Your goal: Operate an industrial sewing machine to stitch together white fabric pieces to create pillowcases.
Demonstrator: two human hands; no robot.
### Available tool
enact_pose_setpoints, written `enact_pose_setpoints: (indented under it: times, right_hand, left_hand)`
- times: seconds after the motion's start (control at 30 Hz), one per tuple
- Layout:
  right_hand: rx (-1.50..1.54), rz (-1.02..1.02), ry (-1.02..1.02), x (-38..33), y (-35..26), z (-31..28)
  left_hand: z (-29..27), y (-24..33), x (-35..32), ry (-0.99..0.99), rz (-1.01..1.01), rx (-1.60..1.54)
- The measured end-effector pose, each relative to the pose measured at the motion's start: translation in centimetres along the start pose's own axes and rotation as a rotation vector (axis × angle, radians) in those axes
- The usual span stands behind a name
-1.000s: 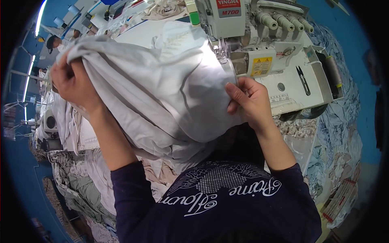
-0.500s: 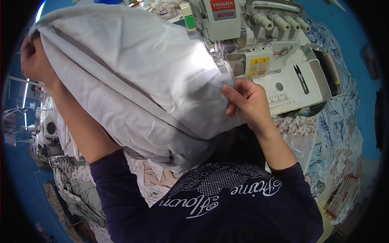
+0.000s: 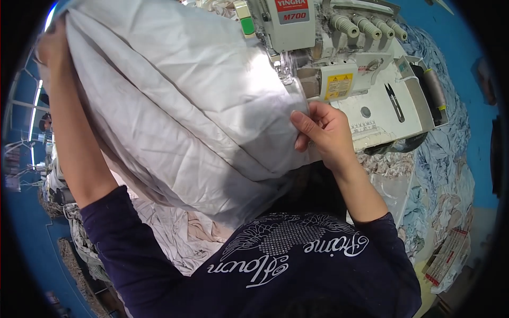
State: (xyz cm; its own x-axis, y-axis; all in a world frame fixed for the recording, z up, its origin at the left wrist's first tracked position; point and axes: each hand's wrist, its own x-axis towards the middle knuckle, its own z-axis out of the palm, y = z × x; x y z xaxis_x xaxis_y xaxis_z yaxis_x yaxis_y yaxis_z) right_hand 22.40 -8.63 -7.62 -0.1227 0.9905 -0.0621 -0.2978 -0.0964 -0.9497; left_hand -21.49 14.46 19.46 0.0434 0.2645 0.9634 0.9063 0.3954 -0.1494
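Observation:
A large pale grey fabric piece is stretched across the view. My left hand grips its far corner, raised high at the upper left. My right hand pinches the cloth's near edge just in front of the white overlock sewing machine, close to its presser foot. The cloth hangs in folds between both hands and hides most of the table under it.
Black snips lie on the machine's white bed. Thread scraps and fabric offcuts pile up at the right of the machine. More pale cloth pieces lie heaped below the lifted fabric, by my lap.
My left hand has lifted the fabric's corner up and away to the upper left, spreading the cloth wide. My right hand stays at the machine holding the edge.

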Motion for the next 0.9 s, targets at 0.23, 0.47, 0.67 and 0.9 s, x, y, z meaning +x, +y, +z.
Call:
enact_pose_setpoints:
  times: [0.23, 0.47, 0.67, 0.9]
  right_hand:
    - [0.003, 0.037, 0.017, 0.3, -0.4, -0.6]
    - [0.011, 0.003, 0.03, 0.4, 0.4, -0.9]
    - [0.008, -0.004, 0.024, 0.3, 0.5, -0.7]
    - [-0.002, 0.006, 0.053, 0.3, 0.4, -0.8]
  left_hand:
    - [-15.4, 7.4, -29.4, -0.96, 0.556, -0.913]
    - [-16.9, 8.5, -28.7, -0.511, -0.046, -0.902]
    - [-15.7, 8.8, -22.0, -0.169, -0.099, -0.839]
    - [-11.2, 8.9, -14.8, 0.121, -0.022, -0.921]
